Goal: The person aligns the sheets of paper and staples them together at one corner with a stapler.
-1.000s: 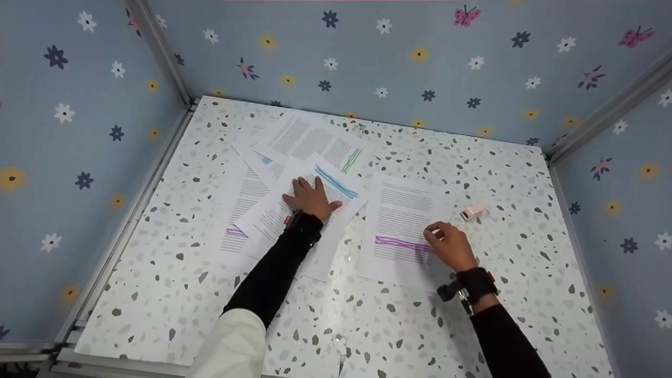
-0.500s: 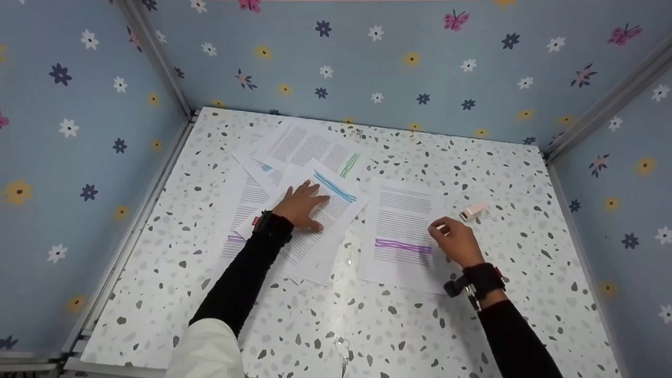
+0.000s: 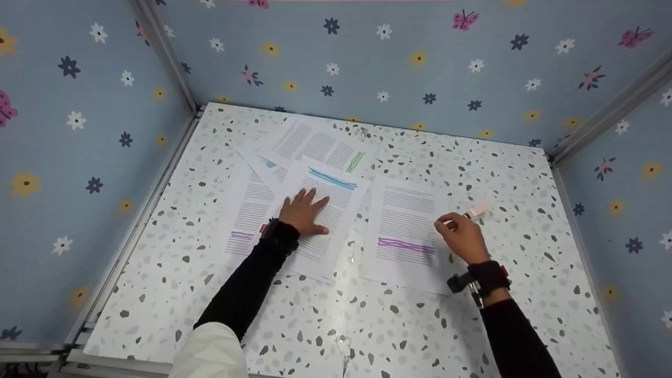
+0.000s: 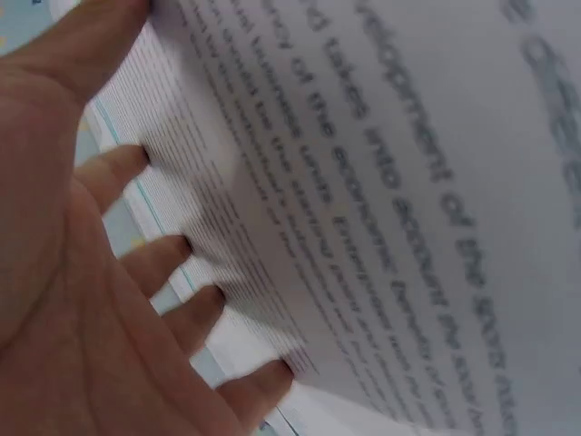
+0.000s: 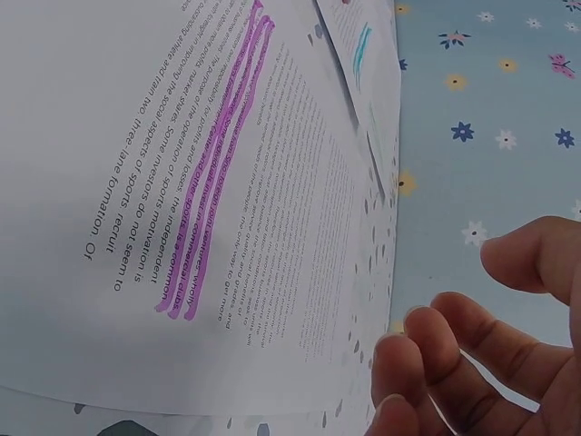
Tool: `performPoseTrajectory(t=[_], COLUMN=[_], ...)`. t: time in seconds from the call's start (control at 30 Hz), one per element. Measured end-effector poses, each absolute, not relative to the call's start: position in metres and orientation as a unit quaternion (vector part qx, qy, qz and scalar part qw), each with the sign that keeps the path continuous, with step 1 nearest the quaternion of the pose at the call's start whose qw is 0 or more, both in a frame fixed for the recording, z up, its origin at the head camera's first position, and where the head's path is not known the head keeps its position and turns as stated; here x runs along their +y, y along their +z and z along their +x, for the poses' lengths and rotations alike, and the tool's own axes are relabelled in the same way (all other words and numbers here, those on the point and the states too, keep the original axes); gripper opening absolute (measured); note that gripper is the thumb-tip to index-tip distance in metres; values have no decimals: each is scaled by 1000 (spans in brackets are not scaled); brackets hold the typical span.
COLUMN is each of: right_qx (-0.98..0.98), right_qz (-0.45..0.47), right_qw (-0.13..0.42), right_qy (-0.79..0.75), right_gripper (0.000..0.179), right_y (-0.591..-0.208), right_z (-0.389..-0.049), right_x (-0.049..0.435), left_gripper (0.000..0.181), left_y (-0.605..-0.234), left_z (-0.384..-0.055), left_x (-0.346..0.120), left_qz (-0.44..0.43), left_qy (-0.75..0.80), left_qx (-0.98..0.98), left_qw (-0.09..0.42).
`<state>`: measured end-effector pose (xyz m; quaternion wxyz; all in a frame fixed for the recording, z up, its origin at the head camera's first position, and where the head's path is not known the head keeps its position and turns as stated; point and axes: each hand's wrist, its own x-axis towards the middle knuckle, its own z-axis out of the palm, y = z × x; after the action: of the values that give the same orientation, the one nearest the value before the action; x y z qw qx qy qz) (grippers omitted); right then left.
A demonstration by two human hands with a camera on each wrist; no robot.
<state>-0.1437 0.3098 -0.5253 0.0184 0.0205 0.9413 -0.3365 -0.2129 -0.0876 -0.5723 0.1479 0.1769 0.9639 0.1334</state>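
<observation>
Left hand (image 3: 304, 212), fingers spread, rests on the blue-marked sheet (image 3: 333, 210); "takes into account" legible. Right hand (image 3: 463, 236) loosely curled, thumb apart from fingers, by the right edge of the purple-marked sheet (image 3: 404, 223), whose streaked lines read "commercial clubs".

overlapping sheets (image 3: 315, 139) on table (image 3: 525, 315), left of centre; left hand (image 3: 303, 212) on top sheet (image 3: 338, 198). single sheet (image 3: 404, 220) just right of them, right hand (image 3: 464, 237) at its right edge. small object (image 3: 479, 210) right of that sheet, beyond right hand. wall (image 3: 399, 68) behind table.
</observation>
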Motion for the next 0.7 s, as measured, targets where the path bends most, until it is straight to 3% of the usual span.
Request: performPoseTrajectory(t=[0.2,0.43,0.7], right_qx=[941,943,934], right_qz=[21,32,21], right_qw=[15,14,13], right_qy=[-338,-332,-355], right_gripper=[28,29,32], right_y=[-527,-528,-521], right_z=[-144,-144,-151], right_x=[309,310,309], left_gripper=[91,94,69], left_y=[-575,-581,-561], left_z=[-207,-215,-229], left_x=[-71,-69,-100], left_qz=[110,102,52], left_qy=[105,97,240], left_qx=[983,984,966], left_qw=[102,112,76])
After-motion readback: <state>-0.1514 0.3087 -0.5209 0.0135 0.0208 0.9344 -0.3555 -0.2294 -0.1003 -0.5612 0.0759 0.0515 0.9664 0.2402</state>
